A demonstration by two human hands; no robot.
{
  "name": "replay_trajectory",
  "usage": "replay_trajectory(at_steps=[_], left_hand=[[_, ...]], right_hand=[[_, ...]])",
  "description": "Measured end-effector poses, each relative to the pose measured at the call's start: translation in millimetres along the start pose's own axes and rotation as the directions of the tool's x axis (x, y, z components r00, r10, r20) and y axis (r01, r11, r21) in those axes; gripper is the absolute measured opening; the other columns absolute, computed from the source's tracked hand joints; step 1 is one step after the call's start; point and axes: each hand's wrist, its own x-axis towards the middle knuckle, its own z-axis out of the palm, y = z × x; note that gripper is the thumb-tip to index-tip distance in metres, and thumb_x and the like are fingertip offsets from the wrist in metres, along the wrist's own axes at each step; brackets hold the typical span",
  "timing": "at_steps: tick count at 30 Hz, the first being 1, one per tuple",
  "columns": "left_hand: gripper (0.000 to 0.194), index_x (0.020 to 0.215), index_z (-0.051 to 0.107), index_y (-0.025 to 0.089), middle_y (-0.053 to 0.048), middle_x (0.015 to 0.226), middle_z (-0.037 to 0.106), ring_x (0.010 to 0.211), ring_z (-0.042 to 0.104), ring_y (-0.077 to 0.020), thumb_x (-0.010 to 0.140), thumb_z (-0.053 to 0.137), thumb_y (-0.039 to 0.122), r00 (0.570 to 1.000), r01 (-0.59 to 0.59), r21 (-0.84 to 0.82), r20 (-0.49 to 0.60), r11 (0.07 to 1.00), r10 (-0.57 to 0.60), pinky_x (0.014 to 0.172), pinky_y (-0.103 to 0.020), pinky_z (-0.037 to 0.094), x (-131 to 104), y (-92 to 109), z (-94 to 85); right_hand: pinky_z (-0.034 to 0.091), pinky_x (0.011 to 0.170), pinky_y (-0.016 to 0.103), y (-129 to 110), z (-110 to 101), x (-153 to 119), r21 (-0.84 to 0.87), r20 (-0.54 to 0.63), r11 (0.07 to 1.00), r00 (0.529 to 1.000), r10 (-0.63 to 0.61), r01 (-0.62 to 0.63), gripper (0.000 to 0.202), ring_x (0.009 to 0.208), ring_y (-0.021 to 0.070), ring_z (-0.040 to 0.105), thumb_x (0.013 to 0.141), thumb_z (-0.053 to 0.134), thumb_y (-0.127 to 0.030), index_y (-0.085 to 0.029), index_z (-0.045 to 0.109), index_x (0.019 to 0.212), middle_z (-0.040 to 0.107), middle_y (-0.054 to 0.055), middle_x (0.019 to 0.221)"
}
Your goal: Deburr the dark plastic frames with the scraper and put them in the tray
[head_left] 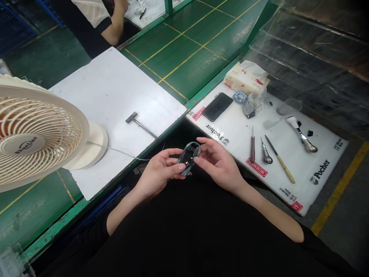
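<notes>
Grey-blue model car shell [188, 157] rests between our two hands above the lap, near the bench's edge. Our left hand [157, 173] pinches its near side; our right hand [219, 163] grips its far rim by the fingertips. With so light a hold, it could slip and drop.

Fan [37, 134]: cut off at left edge; co-worker's arm [115, 23]: cropped at top edge; small part [188, 157] between both hands: fingers partly cover it, kind indeterminable.

One fan [37, 132], one phone [217, 106]
</notes>
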Motion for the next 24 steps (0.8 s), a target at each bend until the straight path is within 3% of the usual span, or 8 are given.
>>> replay_trajectory(at_steps=[4, 9, 11, 13, 17, 24], left_hand=[[0.062, 0.135, 0.080, 0.016, -0.008, 0.101, 0.091, 0.087, 0.088, -0.0215, 0.083, 0.112, 0.028, 0.999, -0.046, 0.017, -0.002, 0.999, 0.046, 0.078, -0.029, 0.072, -2, 0, -0.5], [0.067, 0.145, 0.077, 0.021, -0.010, 0.115, 0.089, 0.099, 0.092, -0.0285, 0.087, 0.110, 0.032, 0.992, 0.026, 0.040, 0.125, 0.999, -0.031, 0.089, -0.040, 0.077, -7, 2, -3.1], [0.060, 0.144, 0.075, 0.023, -0.011, 0.120, 0.088, 0.101, 0.093, -0.0313, 0.095, 0.105, 0.039, 0.976, 0.078, 0.027, 0.199, 0.997, -0.082, 0.090, -0.044, 0.078, -9, 1, -3.9], [0.048, 0.137, 0.075, 0.023, -0.011, 0.120, 0.088, 0.099, 0.093, -0.0302, 0.101, 0.099, 0.042, 0.964, 0.099, 0.013, 0.248, 0.995, -0.099, 0.089, -0.040, 0.076, -11, 0, -4.8], [0.037, 0.121, 0.074, 0.021, -0.007, 0.110, 0.087, 0.095, 0.092, -0.0255, 0.099, 0.101, 0.034, 0.972, 0.100, -0.009, 0.214, 0.995, -0.096, 0.082, -0.031, 0.073, -12, -3, -8.1], [0.038, 0.105, 0.074, 0.017, -0.005, 0.105, 0.085, 0.089, 0.088, -0.0209, 0.090, 0.107, 0.028, 0.977, 0.114, 0.061, 0.177, 0.992, -0.123, 0.082, -0.031, 0.073, -15, -9, -15.9]], right_hand=[[0.058, 0.068, 0.033, 2, 1, -1, 0.219, 0.053, 0.970, 0.994, 0.093, -0.102, 0.058, 0.081, 0.0191, 0.071, 0.104, 0.094, -0.056, -0.030, 0.071, 0.151, 0.080, 0.003, 0.109], [0.058, 0.068, 0.033, -11, 0, 0, 0.166, 0.118, 0.978, 0.987, 0.110, -0.129, 0.042, 0.080, 0.0190, 0.069, 0.100, 0.098, -0.057, -0.025, 0.084, 0.123, 0.080, 0.005, 0.102], [0.058, 0.070, 0.033, -18, 0, 1, 0.161, 0.198, 0.971, 0.970, 0.145, -0.178, 0.041, 0.079, 0.0185, 0.068, 0.100, 0.098, -0.059, -0.024, 0.085, 0.116, 0.082, 0.005, 0.103], [0.058, 0.070, 0.032, -21, 1, 2, 0.168, 0.285, 0.954, 0.939, 0.192, -0.247, 0.043, 0.079, 0.0179, 0.069, 0.099, 0.098, -0.061, -0.022, 0.084, 0.112, 0.083, 0.006, 0.103], [0.055, 0.064, 0.029, -17, 6, 1, 0.208, 0.320, 0.914, 0.907, 0.273, -0.349, 0.048, 0.076, 0.0184, 0.071, 0.095, 0.101, -0.062, -0.021, 0.082, 0.111, 0.082, 0.004, 0.094], [0.053, 0.061, 0.026, -7, 9, -8, 0.106, 0.353, 0.898, 0.860, 0.368, -0.428, 0.049, 0.072, 0.0159, 0.065, 0.093, 0.101, -0.064, -0.021, 0.080, 0.101, 0.079, 0.003, 0.086]])
